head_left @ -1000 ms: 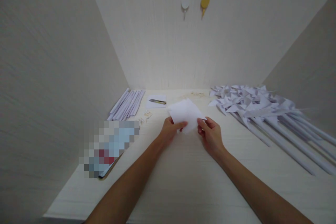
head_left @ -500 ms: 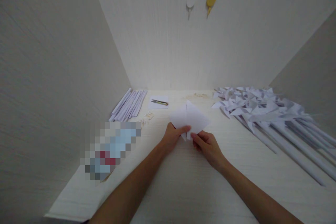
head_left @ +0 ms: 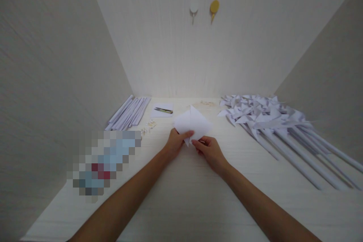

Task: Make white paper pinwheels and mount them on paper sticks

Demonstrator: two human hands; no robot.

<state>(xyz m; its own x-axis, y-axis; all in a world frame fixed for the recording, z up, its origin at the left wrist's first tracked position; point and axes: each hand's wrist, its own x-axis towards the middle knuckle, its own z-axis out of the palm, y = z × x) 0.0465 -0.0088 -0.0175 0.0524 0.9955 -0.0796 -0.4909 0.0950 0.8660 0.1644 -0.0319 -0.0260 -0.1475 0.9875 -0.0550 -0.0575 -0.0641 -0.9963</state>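
A white sheet of paper, turned like a diamond with a line or slit down its middle, is held above the table in front of me. My left hand grips its lower left side, thumb on top and the other fingers underneath. My right hand pinches the paper near its bottom corner between thumb and fingers. Just left of that pinch, a small pointed flap hangs at the lower corner. The fingers beneath the sheet are hidden.
White paper pinwheels on rolled sticks are piled at the right. Rolled paper sticks lie at the back left, near small snips on white paper. Small pale bits lie nearby. A blurred patch covers something at the left.
The whole view has shifted, so everything appears further left. Both hands keep hold of the paper, and the lower corner by my right fingers looks slightly more bent.
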